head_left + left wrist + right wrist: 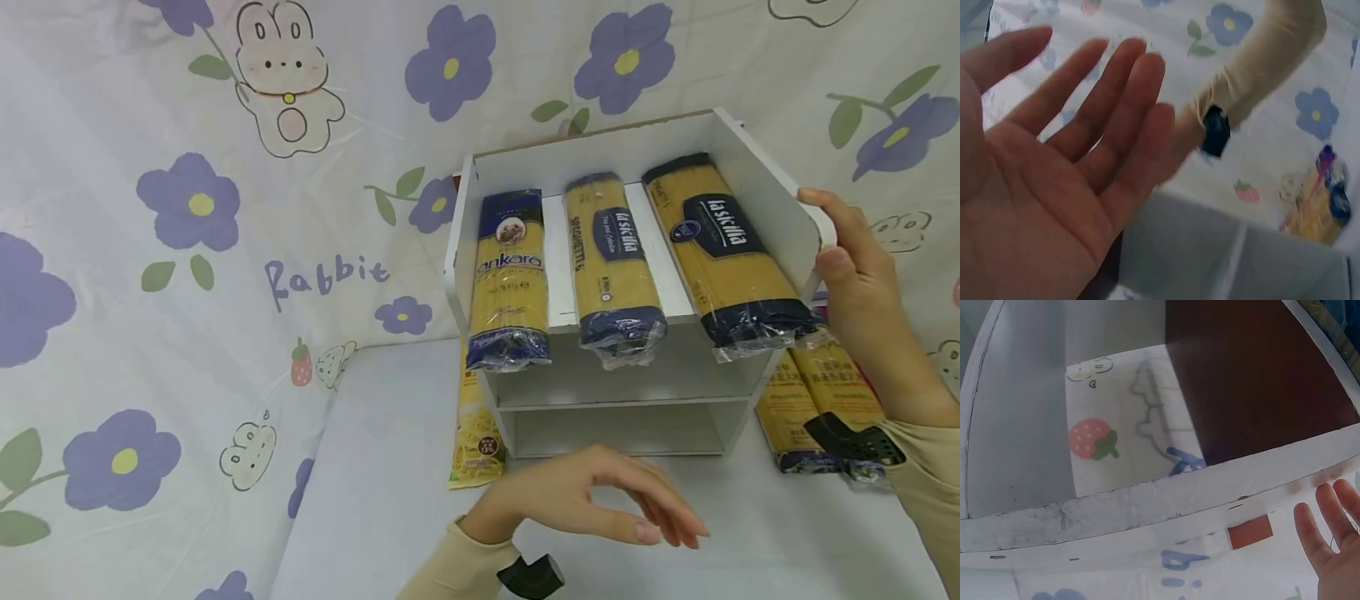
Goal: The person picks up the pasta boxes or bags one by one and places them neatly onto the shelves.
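A small white shelf point(622, 432) stands by the patterned cloth. Three bags of spaghetti lie side by side on its sloping top: an "ankara" bag point(510, 279), a "la sicilia" bag point(611, 258) in the middle and another "la sicilia" bag point(723, 246) at the right, slanted. My right hand point(862, 267) holds the front corner of the shelf's right side panel, thumb in front; the right wrist view shows its fingers point(1335, 515) along the panel's outer face. My left hand point(592, 496) hovers in front of the shelf, holding nothing, palm and loosely bent fingers showing in the left wrist view.
A yellow pasta bag point(477, 433) stands at the shelf's left side. More yellow packs point(810, 400) sit on the white tabletop point(397, 417) to the right, partly behind my right forearm. Cloth with purple flowers and rabbits point(285, 208) hangs behind.
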`<state>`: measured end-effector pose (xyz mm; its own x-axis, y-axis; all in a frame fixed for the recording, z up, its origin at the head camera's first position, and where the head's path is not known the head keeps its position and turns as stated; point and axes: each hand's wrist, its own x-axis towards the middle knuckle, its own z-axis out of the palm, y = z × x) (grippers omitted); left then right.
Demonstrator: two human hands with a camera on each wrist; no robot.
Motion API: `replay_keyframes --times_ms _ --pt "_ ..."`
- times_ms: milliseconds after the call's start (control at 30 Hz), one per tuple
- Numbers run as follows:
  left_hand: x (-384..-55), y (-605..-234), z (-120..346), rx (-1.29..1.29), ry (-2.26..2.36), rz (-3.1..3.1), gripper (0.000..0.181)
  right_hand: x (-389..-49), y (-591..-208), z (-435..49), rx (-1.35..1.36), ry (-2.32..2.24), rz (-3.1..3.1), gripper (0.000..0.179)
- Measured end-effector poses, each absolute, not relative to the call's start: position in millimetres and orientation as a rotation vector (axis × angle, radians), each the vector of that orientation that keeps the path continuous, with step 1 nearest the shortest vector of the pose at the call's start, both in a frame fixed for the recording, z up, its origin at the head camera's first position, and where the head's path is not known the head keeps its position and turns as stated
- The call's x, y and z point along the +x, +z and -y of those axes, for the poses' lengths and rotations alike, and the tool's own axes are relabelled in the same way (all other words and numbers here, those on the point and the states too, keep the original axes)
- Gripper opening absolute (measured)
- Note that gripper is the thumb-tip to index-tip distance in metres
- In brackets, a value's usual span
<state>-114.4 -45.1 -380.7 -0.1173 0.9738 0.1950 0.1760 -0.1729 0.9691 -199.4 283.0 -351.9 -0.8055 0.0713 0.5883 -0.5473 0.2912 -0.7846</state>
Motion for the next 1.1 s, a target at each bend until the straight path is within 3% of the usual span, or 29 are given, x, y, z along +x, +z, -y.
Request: replay_keyframes --times_ms 233,400,633,867,1100 --pt "-126.4 -426.5 106.4 1.401 1.384 -1.291 0.064 -200.1 -351.5 -283.6 0.42 1.55 2.048 0.055" --pt "-133.1 -449.6 154.7 1.211 1.452 -1.558 0.049 -199.6 -351.2 -283.2 0.411 1.54 2.053 0.055" --pt "-151.9 -486.9 203.6 0.651 1.567 -2.135 0.035 -200.4 -352.4 -284.2 0.428 1.544 2.045 0.055" --pt "-174.3 -530.0 218.7 0.21 1.461 -2.606 0.05 -197.2 -349.2 -285.1 0.393 1.511 2.07 0.054" --pt "-189.9 -564.8 221.6 0.082 1.315 -2.617 0.07 -192.1 -342.4 -285.8 0.393 1.418 2.159 0.048"
